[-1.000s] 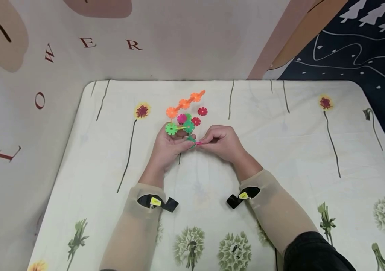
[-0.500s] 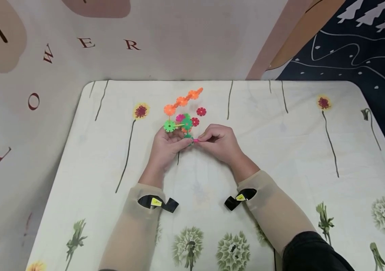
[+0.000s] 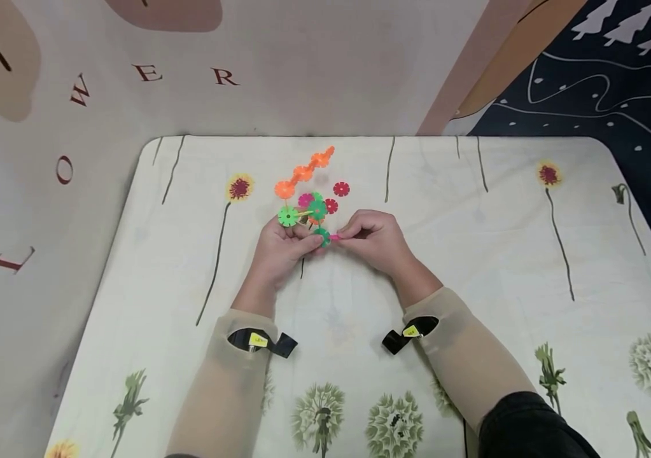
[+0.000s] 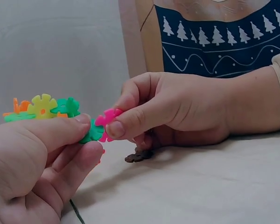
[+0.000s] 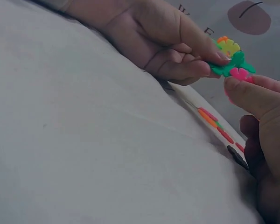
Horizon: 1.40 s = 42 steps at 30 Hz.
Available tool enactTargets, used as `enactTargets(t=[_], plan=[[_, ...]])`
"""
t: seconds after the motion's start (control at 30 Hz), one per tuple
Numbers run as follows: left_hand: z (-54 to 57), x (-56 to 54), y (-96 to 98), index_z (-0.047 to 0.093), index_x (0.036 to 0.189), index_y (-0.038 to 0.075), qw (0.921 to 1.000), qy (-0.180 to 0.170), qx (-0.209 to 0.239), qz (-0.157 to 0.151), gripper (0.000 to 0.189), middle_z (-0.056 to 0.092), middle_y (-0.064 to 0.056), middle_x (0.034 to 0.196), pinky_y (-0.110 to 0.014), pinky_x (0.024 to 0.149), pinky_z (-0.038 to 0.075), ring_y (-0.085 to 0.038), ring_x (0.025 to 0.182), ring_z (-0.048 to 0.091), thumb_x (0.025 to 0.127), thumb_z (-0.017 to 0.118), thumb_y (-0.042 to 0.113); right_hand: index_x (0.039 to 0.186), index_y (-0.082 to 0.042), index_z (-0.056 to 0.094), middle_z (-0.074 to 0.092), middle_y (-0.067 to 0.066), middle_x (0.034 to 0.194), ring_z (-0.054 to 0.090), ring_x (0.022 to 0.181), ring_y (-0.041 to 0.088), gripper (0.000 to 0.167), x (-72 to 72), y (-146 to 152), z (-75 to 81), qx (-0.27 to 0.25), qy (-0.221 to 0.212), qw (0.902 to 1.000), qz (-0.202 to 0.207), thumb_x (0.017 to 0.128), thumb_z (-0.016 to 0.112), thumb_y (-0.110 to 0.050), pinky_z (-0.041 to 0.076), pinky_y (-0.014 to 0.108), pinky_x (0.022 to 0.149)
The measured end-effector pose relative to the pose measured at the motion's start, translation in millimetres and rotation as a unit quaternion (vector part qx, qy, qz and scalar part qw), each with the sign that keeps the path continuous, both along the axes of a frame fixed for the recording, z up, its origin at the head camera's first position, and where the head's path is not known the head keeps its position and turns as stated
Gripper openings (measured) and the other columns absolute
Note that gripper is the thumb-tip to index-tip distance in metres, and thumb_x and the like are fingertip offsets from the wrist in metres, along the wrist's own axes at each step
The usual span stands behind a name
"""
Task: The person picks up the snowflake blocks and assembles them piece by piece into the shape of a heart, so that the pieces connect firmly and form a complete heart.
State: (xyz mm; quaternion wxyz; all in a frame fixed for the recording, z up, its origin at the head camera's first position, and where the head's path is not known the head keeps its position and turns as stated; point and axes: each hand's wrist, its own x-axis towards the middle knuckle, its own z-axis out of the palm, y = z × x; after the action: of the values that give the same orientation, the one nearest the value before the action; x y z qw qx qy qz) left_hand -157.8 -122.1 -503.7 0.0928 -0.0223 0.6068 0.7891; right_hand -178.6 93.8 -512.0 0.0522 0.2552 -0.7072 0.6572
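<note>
My left hand (image 3: 276, 254) pinches a green flower-shaped interlocking disc (image 3: 322, 238) between thumb and fingers. That disc belongs to a joined string with a light green disc (image 3: 287, 216), a yellow disc (image 4: 42, 107) and a row of orange discs (image 3: 302, 173) that points up and away. From the other side, my right hand (image 3: 377, 242) pinches a pink disc (image 4: 108, 122) by its edge. The pink disc meets the green one edge to edge; how deep the slots engage cannot be seen. Fingertips cover part of both discs.
Loose discs lie on the cloth just beyond the hands: two red discs (image 3: 341, 189) (image 3: 331, 205) and a magenta disc (image 3: 305, 200). A dark brown disc (image 4: 139, 157) shows beneath the right hand. The flower-printed tablecloth (image 3: 474, 254) runs back to the wall (image 3: 325, 76).
The orange row has swung a little to the left as the joined string turns in the left hand. Both hands stay nearly in place, still pinching the green and pink discs.
</note>
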Motion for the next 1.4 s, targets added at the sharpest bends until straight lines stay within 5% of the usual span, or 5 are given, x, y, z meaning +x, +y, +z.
enactTargets(t=[0.33, 0.73, 0.9, 1.13, 1.4], plan=[[0.0, 1.0, 1.1, 0.056, 0.126, -0.008, 0.9996, -0.020, -0.022, 0.000, 0.043, 0.069, -0.006, 0.077, -0.037, 0.074, 0.065, -0.018, 0.072, 0.076, 0.090, 0.080, -0.011, 0.080, -0.001, 0.082, 0.076, 0.009, 0.080, 0.072, 0.077, 0.013, 0.017, 1.1, 0.1, 1.4, 0.033, -0.005, 0.9995, 0.002, 0.076, 0.090, 0.014, 0.060, 0.022, 0.068], [-5.1, 0.4, 2.0, 0.052, 0.142, 0.002, 0.9988, 0.001, 0.041, 0.026, 0.053, 0.065, -0.003, 0.088, -0.029, 0.072, 0.064, -0.017, 0.072, 0.073, 0.095, 0.070, -0.015, 0.091, -0.006, 0.079, 0.075, 0.005, 0.093, 0.061, 0.088, 0.027, 0.017, -0.6, -6.2, -1.4, 0.076, 0.035, 0.9951, -0.053, 0.082, 0.090, 0.003, 0.052, 0.029, 0.072], [-2.8, -0.2, 2.8, 0.047, 0.148, 0.008, 0.9967, 0.001, 0.066, 0.046, 0.059, 0.062, -0.003, 0.095, -0.028, 0.075, 0.063, -0.015, 0.080, 0.068, 0.097, 0.067, -0.014, 0.109, -0.012, 0.079, 0.073, 0.003, 0.126, 0.051, 0.125, 0.030, 0.018, -4.0, -5.9, -0.4, 0.231, 0.058, 0.9694, -0.059, 0.091, 0.080, -0.015, 0.043, 0.044, 0.105], [-4.0, -1.4, 2.7, 0.048, 0.147, 0.012, 0.9948, -0.005, 0.087, 0.054, 0.058, 0.061, -0.003, 0.099, -0.029, 0.079, 0.063, -0.015, 0.085, 0.068, 0.098, 0.067, -0.014, 0.134, -0.024, 0.077, 0.039, -0.002, 0.170, 0.011, 0.162, 0.032, 0.043, -0.6, -6.7, 5.0, 0.428, 0.063, 0.9009, 0.030, 0.100, 0.070, -0.049, 0.014, 0.061, 0.127], [-2.9, -2.1, 3.0, 0.047, 0.148, 0.011, 0.9953, -0.009, 0.080, 0.053, 0.059, 0.061, -0.003, 0.099, -0.028, 0.079, 0.063, -0.015, 0.086, 0.068, 0.098, 0.067, -0.013, 0.135, -0.027, 0.076, 0.042, 0.003, 0.168, 0.015, 0.160, 0.035, 0.042, 1.2, -8.7, 7.5, 0.456, 0.071, 0.8867, 0.033, 0.100, 0.068, -0.051, 0.013, 0.059, 0.128]])
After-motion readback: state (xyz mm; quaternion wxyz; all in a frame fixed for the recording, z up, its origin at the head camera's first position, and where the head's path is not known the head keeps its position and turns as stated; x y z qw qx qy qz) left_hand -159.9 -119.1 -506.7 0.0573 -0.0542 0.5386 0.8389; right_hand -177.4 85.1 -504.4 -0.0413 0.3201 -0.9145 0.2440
